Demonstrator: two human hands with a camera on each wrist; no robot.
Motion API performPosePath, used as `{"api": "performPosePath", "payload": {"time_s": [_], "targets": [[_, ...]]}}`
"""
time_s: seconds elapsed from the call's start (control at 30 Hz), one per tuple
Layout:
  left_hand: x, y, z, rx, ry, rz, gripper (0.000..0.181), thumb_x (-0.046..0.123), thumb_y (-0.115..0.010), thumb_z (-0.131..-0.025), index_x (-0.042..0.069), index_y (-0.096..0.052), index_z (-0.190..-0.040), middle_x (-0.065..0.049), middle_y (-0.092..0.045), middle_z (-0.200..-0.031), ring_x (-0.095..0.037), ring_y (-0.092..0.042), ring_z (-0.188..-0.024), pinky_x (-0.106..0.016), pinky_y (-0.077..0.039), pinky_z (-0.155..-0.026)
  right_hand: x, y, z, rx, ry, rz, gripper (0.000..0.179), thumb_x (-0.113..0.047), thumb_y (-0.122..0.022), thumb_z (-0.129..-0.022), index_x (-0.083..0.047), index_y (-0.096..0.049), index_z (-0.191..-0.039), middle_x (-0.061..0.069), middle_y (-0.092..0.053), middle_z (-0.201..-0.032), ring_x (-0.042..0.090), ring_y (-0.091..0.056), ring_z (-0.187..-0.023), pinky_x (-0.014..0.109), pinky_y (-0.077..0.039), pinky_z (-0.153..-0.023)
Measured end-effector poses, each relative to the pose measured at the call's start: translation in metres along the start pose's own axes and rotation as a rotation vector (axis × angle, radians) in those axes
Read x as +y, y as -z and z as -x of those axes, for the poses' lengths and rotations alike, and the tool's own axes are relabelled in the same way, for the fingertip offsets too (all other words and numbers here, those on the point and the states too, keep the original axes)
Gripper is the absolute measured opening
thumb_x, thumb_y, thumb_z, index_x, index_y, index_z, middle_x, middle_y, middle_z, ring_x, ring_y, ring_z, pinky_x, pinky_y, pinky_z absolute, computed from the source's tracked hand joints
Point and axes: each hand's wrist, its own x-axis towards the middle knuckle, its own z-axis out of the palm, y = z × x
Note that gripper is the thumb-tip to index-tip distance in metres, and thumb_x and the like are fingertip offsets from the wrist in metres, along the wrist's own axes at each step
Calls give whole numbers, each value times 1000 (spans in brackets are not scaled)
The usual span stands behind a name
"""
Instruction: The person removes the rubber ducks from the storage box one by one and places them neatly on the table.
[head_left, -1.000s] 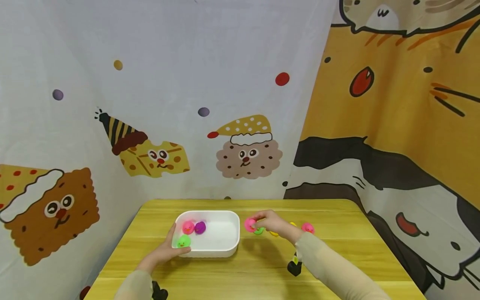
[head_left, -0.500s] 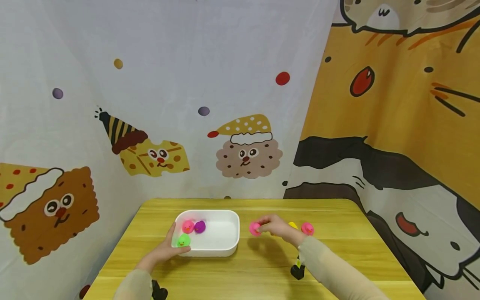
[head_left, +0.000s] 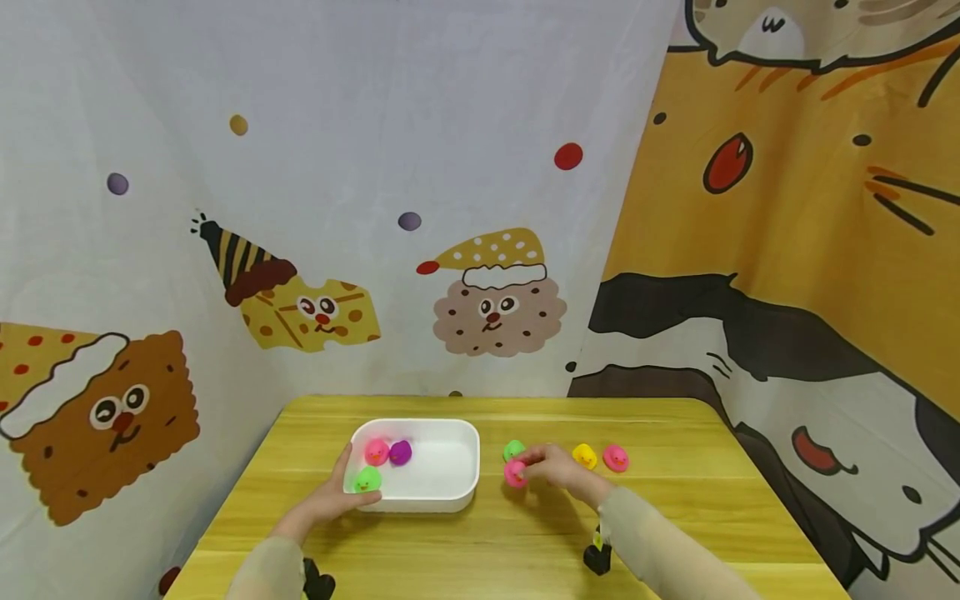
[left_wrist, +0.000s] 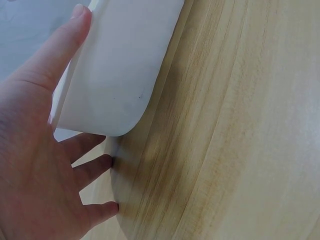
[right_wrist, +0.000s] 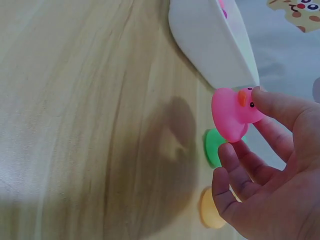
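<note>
The right hand [head_left: 553, 464], pinching a pink duck [head_left: 514, 474], has just drawn back, leaving it outside the tub [head_left: 420, 505] the left hand [head_left: 335, 497] holds.

Left fingers [left_wrist: 93, 170] (spread apart) hold a white tub [left_wrist: 117, 70].

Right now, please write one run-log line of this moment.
left hand: holds white tray; right hand: pinches pink duck above table; in tray: three toys, pink, purple, green; on table: green toy, yellow duck, another pink duck
</note>
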Motion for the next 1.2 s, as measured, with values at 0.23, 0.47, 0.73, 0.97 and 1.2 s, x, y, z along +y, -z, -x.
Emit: {"api": "performPosePath", "payload": {"time_s": [0.23,0.47,0.73,0.97,1.2], "targets": [[1,0,1,-2,2,0,119,35,-76,-83,5,16,-152,-35,6,-154,-58,-9,-136,-71,-13,-105,12,-2,0,2,25,-2,32,-8,-71,-83,4,-67,-113,8,-67,-103,16,-57,-89,35,-52,-79],[5,-1,3,2,-3,-7,118,35,-76,-83,5,14,-152,-35,4,-154,-58,-14,-135,-71,-17,-105,21,-3,2,-40,44,3,29,-11,-70,-87,3,-67,-112,7,-67,-103,17,-58,-91,43,-52,-84],[4,-1,5,3,-12,-10,118,37,-75,-83,5,16,-152,-37,4,-153,-60,-13,-135,-72,-16,-104,24,-7,2,-47,42,-13,31,-7,-70,-85,6,-66,-113,10,-68,-102,14,-56,-83,41,-52,-78],[2,-2,5,7,-30,-4,119,39,-74,-83,7,18,-152,-39,3,-152,-62,-13,-133,-72,-14,-104,25,-8,4,-50,15,-24,32,-8,-70,-84,5,-66,-114,9,-67,-99,15,-51,-74,32,-48,-66],[1,0,2,4,-2,0,119,37,-75,-83,6,16,-152,-36,3,-153,-58,-12,-136,-70,-14,-106,23,-10,5,-73,-5,-17,29,-11,-69,-87,2,-67,-113,5,-66,-100,18,-52,-75,31,-48,-64]]}}
